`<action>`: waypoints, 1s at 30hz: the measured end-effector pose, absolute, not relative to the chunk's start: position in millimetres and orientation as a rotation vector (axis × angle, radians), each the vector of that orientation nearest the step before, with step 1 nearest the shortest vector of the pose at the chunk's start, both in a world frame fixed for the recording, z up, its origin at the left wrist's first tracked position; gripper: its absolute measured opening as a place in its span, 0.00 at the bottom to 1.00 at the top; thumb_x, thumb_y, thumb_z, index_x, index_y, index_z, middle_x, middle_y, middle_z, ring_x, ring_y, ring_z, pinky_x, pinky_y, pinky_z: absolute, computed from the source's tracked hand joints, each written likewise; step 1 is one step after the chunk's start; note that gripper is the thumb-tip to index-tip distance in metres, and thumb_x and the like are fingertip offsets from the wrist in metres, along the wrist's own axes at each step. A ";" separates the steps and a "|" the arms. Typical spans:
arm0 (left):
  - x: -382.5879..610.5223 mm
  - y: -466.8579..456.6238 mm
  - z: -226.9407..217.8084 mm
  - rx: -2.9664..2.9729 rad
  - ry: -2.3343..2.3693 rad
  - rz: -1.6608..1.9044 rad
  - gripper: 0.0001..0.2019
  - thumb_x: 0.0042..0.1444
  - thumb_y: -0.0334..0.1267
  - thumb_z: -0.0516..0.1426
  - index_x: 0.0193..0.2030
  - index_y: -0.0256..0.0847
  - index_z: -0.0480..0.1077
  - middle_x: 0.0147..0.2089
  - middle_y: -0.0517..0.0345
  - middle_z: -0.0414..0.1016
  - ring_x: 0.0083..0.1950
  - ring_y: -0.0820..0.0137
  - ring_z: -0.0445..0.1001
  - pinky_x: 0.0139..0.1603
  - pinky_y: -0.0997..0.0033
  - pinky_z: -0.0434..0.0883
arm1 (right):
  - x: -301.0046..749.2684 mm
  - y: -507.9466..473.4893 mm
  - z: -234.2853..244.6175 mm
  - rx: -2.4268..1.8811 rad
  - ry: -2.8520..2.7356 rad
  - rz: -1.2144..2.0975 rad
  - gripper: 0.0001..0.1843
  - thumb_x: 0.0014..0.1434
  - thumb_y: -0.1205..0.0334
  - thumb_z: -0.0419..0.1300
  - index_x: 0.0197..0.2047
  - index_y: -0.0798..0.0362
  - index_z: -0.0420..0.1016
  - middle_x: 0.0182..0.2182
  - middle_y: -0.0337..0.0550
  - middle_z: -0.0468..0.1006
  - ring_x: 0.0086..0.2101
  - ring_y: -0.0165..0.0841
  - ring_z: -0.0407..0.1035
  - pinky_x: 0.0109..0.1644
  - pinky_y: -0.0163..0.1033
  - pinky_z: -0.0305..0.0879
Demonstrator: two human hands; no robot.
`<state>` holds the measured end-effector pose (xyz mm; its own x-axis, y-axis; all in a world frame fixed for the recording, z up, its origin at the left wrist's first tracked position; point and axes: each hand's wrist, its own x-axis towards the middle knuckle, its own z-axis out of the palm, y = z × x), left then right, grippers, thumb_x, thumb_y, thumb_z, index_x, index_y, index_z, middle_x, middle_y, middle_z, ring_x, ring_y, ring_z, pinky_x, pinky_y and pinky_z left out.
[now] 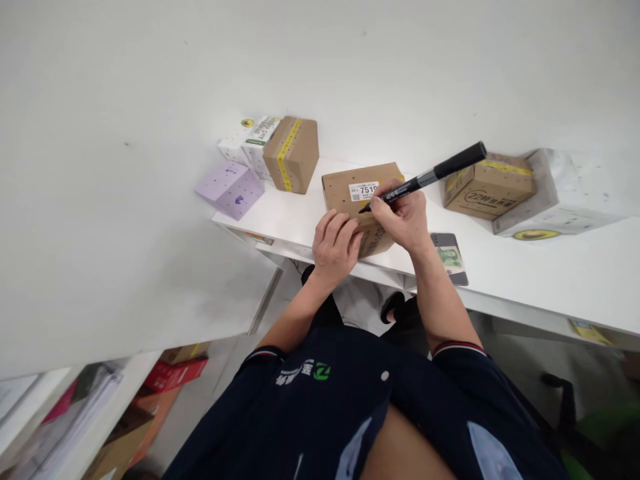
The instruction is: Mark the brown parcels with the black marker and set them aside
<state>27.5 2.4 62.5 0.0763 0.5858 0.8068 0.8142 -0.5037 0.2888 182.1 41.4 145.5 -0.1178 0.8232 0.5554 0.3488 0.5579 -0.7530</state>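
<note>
A brown cardboard box (341, 186) with a white label (364, 191) printed "7519" lies on the white desk in front of me. My left hand (336, 243) holds the box at its near left edge, fingers bent over the top and thumb against the near side. In my right hand (404, 217) is a black marker pen (440, 171), uncapped and slanted, with something dark capping its raised end. Its tip points down at the box top just below the label, and I cannot tell whether it touches.
On the desk (565, 280), a taped carton (295, 157), white boxes (257, 143) and a purple box (233, 189) stand left. Another carton (490, 187) and a white box (565, 193) stand right. A phone-like dark item (440, 241) with a banknote (449, 258) lies beside my right wrist. Shelves (145, 360) sit lower left.
</note>
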 end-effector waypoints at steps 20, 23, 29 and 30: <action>24.3 2.9 64.3 -2.062 -1.366 -1.356 0.12 0.65 0.41 0.56 0.52 0.40 0.71 0.52 0.47 0.75 0.61 0.59 0.71 0.64 0.53 0.70 | 179.0 45.9 146.1 -0.936 -1.815 0.533 0.05 0.56 0.65 0.60 0.29 0.50 0.68 0.19 0.30 0.62 0.21 0.25 0.56 0.27 0.34 0.55; 24.1 3.1 64.2 -2.061 -1.337 -1.371 0.13 0.65 0.40 0.56 0.53 0.39 0.71 0.52 0.46 0.75 0.61 0.59 0.71 0.64 0.53 0.70 | 179.5 46.5 144.8 -0.925 -1.818 0.574 0.05 0.56 0.64 0.61 0.30 0.50 0.69 0.19 0.30 0.62 0.23 0.26 0.59 0.28 0.34 0.57; 25.2 3.1 65.0 -2.067 -1.395 -1.340 0.12 0.65 0.42 0.55 0.52 0.40 0.72 0.51 0.46 0.75 0.61 0.58 0.71 0.63 0.53 0.70 | 183.0 45.1 142.9 -0.862 -1.536 0.680 0.10 0.61 0.55 0.60 0.31 0.50 0.68 0.22 0.33 0.65 0.23 0.26 0.63 0.27 0.33 0.61; 24.9 3.1 65.1 -2.060 -1.390 -1.346 0.12 0.65 0.42 0.55 0.52 0.40 0.72 0.51 0.46 0.75 0.61 0.59 0.71 0.63 0.53 0.70 | 186.0 44.8 142.4 -0.834 -1.433 0.717 0.12 0.62 0.53 0.60 0.31 0.49 0.67 0.21 0.32 0.64 0.21 0.25 0.62 0.24 0.32 0.59</action>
<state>24.9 3.1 65.1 0.0856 0.5517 0.8296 0.8468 -0.4791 0.2312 186.0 44.8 142.4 0.0296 0.8376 0.5454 0.0657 0.5428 -0.8373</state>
